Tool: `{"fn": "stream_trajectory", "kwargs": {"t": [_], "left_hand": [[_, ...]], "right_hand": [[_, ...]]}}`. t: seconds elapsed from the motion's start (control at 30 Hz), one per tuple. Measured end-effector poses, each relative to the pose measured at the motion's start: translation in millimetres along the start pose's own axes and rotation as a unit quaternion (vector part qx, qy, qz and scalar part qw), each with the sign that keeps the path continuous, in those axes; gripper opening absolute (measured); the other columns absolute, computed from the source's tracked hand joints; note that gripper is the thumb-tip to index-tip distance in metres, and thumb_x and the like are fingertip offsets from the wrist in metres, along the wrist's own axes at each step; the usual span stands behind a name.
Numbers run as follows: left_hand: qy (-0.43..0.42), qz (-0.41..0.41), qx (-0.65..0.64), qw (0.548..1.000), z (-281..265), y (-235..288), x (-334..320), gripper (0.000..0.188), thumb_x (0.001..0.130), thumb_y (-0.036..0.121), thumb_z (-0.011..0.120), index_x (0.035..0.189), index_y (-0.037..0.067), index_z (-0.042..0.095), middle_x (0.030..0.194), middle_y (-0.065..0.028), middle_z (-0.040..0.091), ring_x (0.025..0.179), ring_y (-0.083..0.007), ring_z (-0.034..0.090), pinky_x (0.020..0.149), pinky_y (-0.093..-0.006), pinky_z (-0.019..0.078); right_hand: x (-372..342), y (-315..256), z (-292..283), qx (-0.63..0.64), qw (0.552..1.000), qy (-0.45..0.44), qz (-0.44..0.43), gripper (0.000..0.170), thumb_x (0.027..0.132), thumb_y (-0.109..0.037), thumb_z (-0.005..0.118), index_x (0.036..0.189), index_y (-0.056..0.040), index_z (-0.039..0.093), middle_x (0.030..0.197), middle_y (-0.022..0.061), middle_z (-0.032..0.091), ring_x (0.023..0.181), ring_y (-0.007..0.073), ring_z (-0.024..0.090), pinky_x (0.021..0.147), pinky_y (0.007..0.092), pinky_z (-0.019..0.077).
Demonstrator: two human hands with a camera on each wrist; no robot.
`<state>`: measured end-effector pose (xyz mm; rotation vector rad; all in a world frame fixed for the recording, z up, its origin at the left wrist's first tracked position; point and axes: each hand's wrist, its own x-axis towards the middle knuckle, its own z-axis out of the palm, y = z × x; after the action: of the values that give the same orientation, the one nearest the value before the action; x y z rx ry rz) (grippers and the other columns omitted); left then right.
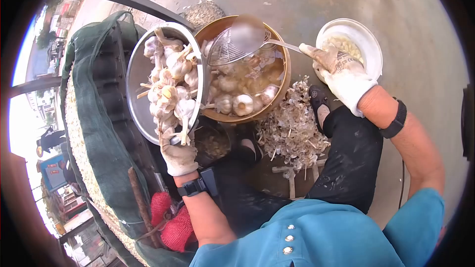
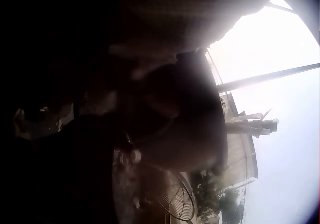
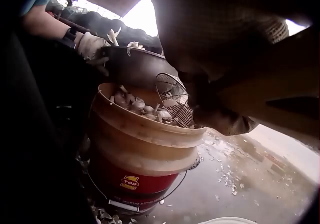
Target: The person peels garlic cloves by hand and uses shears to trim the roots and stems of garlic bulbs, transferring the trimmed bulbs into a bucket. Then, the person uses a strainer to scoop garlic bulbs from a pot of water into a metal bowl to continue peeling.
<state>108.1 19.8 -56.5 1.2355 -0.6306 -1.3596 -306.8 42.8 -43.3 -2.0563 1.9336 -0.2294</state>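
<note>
My gloved left hand (image 1: 179, 159) grips the lower rim of a metal basin (image 1: 136, 81), which tilts beside the bucket's left edge. Whole garlic bulbs (image 1: 168, 96) with stalks fill it. In my gloved right hand (image 1: 344, 76) is the handle of a wire skimmer (image 1: 222, 52), its mesh bowl over the yellowish bucket (image 1: 286, 81). A blurred pale patch hides part of that mesh. More bulbs float in the bucket's water. The right wrist view shows the skimmer (image 3: 172, 96) at the bucket's rim, close to the basin. The left wrist view is mostly dark.
A white tub (image 1: 376, 54) of peeled cloves stands at the right, behind my right hand. Garlic skins (image 1: 294, 128) lie heaped between my feet. Green netting (image 1: 99, 143) over a rack runs along the left, with a red mesh bag (image 1: 175, 230) near my left forearm.
</note>
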Motion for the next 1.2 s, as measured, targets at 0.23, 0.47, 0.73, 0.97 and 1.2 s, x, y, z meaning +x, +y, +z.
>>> {"fn": "stream_trajectory", "kwargs": {"t": [0.23,0.47,0.73,0.97,1.2], "left_hand": [[-0.067,-0.007,0.012,0.998,-9,2,4,0.048,0.087,0.006,0.041,0.134,-0.003,0.040,0.128,-0.0201,0.052,0.105,-0.0399,0.060,0.085,-0.0430,0.0574],[-0.084,0.006,0.134,0.987,-5,8,0,0.047,0.088,0.004,0.043,0.134,-0.002,0.040,0.129,-0.0177,0.052,0.110,-0.0356,0.058,0.093,-0.0538,0.0517],[-0.072,-0.010,0.034,0.997,9,12,-3,0.044,0.089,0.006,0.043,0.131,-0.003,0.044,0.130,-0.0189,0.051,0.114,-0.0360,0.055,0.093,-0.0550,0.0510],[-0.041,-0.049,0.047,0.997,-5,10,1,0.053,0.092,0.019,0.040,0.143,0.010,0.032,0.140,-0.0154,0.043,0.122,-0.0561,0.038,0.062,-0.0317,0.0576],[-0.050,-0.066,-0.011,0.996,-11,11,4,0.057,0.082,0.008,0.047,0.138,0.005,0.038,0.136,-0.0166,0.048,0.119,-0.0386,0.051,0.098,-0.0593,0.0453]], "right_hand": [[72,-17,30,-0.077,0.994,-0.079,0.007,0.035,0.099,-0.028,0.039,0.131,-0.0174,0.050,0.091,0.0167,0.063,0.085,0.0322,0.065,0.069,0.0404,0.0534],[46,-11,20,-0.070,0.987,-0.103,-0.105,0.034,0.096,-0.024,0.044,0.125,-0.0088,0.053,0.097,0.0162,0.065,0.090,0.0318,0.065,0.072,0.0411,0.0536],[-18,42,1,-0.192,0.971,-0.012,-0.140,0.040,0.091,-0.018,0.048,0.131,-0.0165,0.049,0.085,0.0133,0.059,0.075,0.0276,0.063,0.065,0.0384,0.0530],[-15,24,-2,-0.111,0.987,-0.013,-0.112,0.042,0.091,-0.018,0.049,0.133,-0.0200,0.048,0.090,0.0139,0.058,0.080,0.0282,0.064,0.068,0.0385,0.0536],[45,11,31,-0.164,0.980,0.035,-0.106,0.035,0.094,-0.021,0.046,0.128,-0.0187,0.051,0.093,0.0134,0.059,0.087,0.0284,0.063,0.067,0.0386,0.0545]]}}
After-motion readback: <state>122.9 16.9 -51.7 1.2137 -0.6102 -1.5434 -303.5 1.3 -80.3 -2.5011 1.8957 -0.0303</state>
